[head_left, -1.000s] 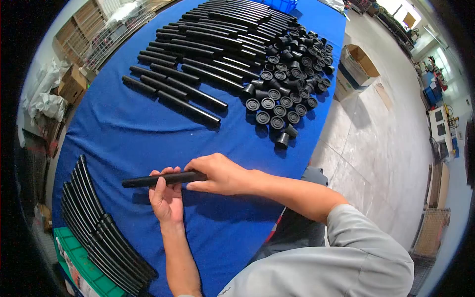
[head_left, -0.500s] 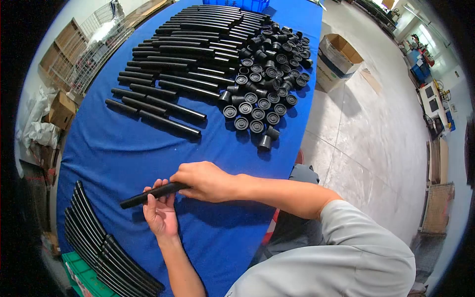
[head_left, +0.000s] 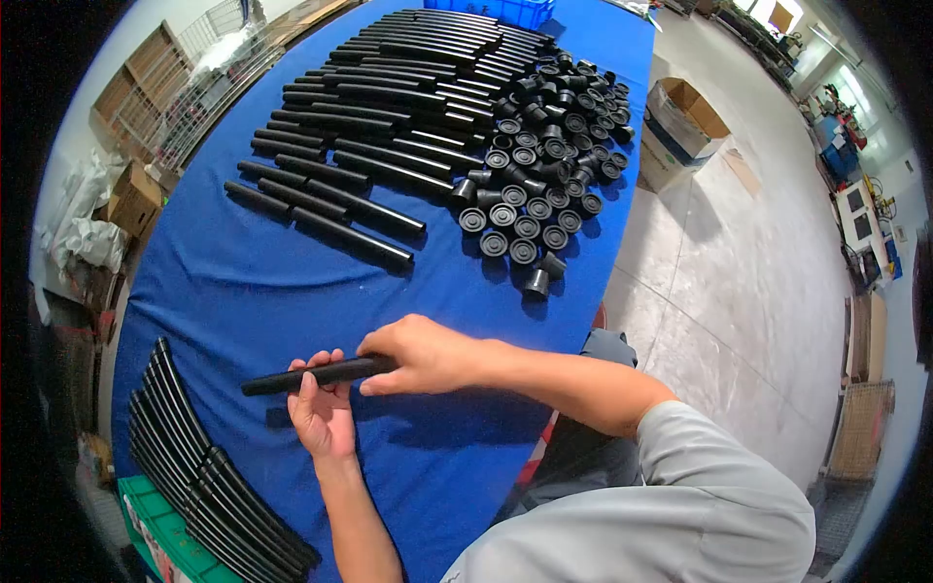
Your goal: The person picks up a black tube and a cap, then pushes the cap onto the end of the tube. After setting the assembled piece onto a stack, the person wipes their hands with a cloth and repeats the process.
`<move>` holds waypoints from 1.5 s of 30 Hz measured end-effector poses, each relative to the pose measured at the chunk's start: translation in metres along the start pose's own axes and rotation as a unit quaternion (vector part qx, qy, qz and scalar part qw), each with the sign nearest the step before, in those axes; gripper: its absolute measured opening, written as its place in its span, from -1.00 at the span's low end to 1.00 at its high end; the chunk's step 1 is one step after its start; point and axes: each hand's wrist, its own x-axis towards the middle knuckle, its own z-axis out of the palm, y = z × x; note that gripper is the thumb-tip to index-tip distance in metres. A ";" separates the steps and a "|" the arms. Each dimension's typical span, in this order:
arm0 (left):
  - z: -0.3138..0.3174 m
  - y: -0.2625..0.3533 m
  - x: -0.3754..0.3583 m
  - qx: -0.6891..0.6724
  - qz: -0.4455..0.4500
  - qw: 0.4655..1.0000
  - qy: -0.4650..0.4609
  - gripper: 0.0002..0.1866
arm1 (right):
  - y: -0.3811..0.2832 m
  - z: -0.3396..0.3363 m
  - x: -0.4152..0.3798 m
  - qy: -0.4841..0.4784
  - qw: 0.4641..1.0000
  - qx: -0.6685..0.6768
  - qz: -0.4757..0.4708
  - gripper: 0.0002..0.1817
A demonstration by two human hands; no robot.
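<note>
A black tube [head_left: 267,385] is held nearly level above the blue cloth, its bare end pointing left. My left hand [head_left: 324,413] is under its middle, palm up, with thumb and fingers closed around it. Over the tube's right end my right hand [head_left: 420,355] is wrapped; whether a cap sits on that end is hidden by the fingers. Beyond my hands lie rows of black tubes [head_left: 360,246]. Beside them on the right is a pile of black rubber end caps [head_left: 526,227], some upright and some on their sides.
More black tubes [head_left: 175,437] are stacked at the lower left, over a green crate [head_left: 155,530]. A blue crate [head_left: 520,12] stands at the far end of the blue-covered table [head_left: 233,301]. On the floor to the right is an open cardboard box [head_left: 671,146].
Both hands have shifted slightly right with the tube, which now lies more level. The camera view has moved a little, so the table's contents appear farther right.
</note>
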 end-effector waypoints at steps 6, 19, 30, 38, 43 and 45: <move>0.011 0.001 0.000 0.012 -0.024 0.999 0.033 -0.71 | 0.027 0.028 0.004 0.174 0.959 -0.140 -0.174 -0.63; 0.022 0.027 -0.004 0.378 0.353 0.827 0.221 -0.31 | 0.009 -0.006 0.000 0.066 0.996 0.057 -0.022 -0.63; 0.077 0.059 -0.075 0.855 0.297 0.387 -0.175 -0.51 | -0.006 -0.015 -0.008 -0.098 0.990 0.055 -0.083 -0.64; 0.056 0.102 -0.152 0.866 0.249 0.426 0.083 -0.66 | -0.007 -0.002 -0.009 -0.006 0.990 0.086 -0.116 -0.14; -0.018 0.182 -0.167 0.911 0.141 0.269 0.281 -0.60 | -0.010 -0.003 -0.009 0.003 0.990 0.117 -0.080 -0.15; -0.034 0.199 -0.167 0.921 0.084 0.225 0.308 -0.59 | -0.009 -0.003 -0.009 0.008 0.991 0.094 -0.094 -0.16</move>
